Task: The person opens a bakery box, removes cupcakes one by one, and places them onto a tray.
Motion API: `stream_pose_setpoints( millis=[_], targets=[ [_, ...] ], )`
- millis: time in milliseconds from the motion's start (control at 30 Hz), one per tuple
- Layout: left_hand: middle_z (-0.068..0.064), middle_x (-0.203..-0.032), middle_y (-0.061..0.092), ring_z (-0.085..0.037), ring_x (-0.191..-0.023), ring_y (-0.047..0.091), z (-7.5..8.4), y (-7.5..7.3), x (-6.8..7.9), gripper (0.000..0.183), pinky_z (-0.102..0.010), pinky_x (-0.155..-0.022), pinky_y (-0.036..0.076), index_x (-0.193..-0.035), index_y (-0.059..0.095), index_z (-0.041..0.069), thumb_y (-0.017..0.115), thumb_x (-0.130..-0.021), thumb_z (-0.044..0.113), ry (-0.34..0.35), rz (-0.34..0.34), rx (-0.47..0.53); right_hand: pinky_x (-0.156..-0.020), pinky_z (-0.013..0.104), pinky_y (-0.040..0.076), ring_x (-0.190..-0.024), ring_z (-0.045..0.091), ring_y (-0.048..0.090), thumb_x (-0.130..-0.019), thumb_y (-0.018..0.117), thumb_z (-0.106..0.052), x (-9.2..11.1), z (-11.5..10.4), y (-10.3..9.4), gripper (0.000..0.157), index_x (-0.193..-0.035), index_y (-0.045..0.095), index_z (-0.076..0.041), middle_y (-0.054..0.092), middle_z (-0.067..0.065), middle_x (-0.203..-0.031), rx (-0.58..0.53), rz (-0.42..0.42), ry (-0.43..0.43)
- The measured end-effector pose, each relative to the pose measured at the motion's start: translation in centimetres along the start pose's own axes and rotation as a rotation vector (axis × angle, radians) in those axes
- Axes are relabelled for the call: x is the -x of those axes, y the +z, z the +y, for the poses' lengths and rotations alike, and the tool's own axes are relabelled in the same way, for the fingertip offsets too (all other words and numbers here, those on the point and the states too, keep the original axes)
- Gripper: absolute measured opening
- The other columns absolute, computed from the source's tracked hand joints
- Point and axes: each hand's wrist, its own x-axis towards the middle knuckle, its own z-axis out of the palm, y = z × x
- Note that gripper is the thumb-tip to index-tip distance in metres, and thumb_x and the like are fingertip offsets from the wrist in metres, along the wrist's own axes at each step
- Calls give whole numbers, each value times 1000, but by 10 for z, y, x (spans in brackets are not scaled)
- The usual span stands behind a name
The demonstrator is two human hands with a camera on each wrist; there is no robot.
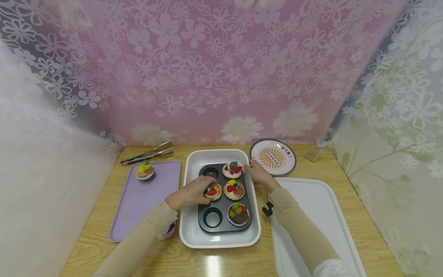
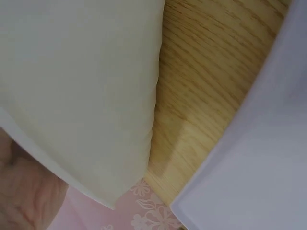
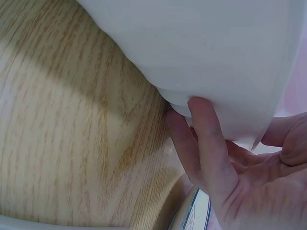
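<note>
My left hand (image 1: 194, 191) reaches over the rim of a deep white tray (image 1: 219, 242) and pinches a fruit tart (image 1: 214, 192) with strawberry and a green leaf, at the middle left cup of a dark muffin pan (image 1: 225, 229). The pan lies inside the tray. Its right column bears a pink-cream tart (image 1: 232, 170), a white-cream tart (image 1: 234, 190) and a chocolate-and-mango tart (image 1: 238, 214). My right hand (image 1: 257, 174) grips the tray's right rim; in the right wrist view its fingers (image 3: 208, 139) lie against the outer wall, with the thumb over the edge.
Left of the tray is a purple tray (image 1: 145, 200) with one fruit cupcake (image 1: 145, 171); metal tongs (image 1: 149, 154) lie behind it. A patterned plate (image 1: 273, 157), a small shaker jar (image 1: 316, 150) and a flat white tray (image 1: 311, 215) stand on the right. Floral curtains surround the wooden table.
</note>
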Motion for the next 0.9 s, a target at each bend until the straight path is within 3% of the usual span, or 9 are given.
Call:
stream_pose_setpoints(
  millis=[167, 467, 700, 900],
  targets=[
    [-10, -135, 63, -18, -115, 60, 0, -3, -1, 67, -38, -101, 53, -142, 56, 7, 84, -82, 13, -5, 18, 55, -101, 55, 58, -135, 48, 58, -115, 36, -24, 1, -2, 0, 51, -157, 36, 4, 46, 32, -155, -4, 1, 0],
    [-8, -133, 61, -19, -116, 60, 0, -12, 4, 65, -38, -103, 51, -140, 56, 9, 86, -82, 17, 5, 114, 155, -102, 54, 58, -135, 49, 57, -114, 34, -21, 3, -3, -1, 51, -156, 35, 8, 45, 34, -154, -3, -8, -10],
    [-10, -129, 62, -23, -114, 62, 4, -30, 6, 64, -42, -100, 53, -137, 59, 11, 88, -81, 22, 19, 239, 190, -101, 55, 58, -134, 48, 58, -115, 35, -24, 1, -2, -2, 50, -156, 37, 5, 47, 33, -154, -4, -9, 0],
    [-10, -134, 59, -23, -112, 62, 5, -44, 12, 67, -40, -97, 53, -141, 57, 11, 84, -81, 15, -16, 279, 244, -104, 55, 56, -136, 47, 57, -115, 36, -22, 1, -2, -1, 49, -154, 38, 6, 47, 32, -154, 4, -5, 0]
  ],
)
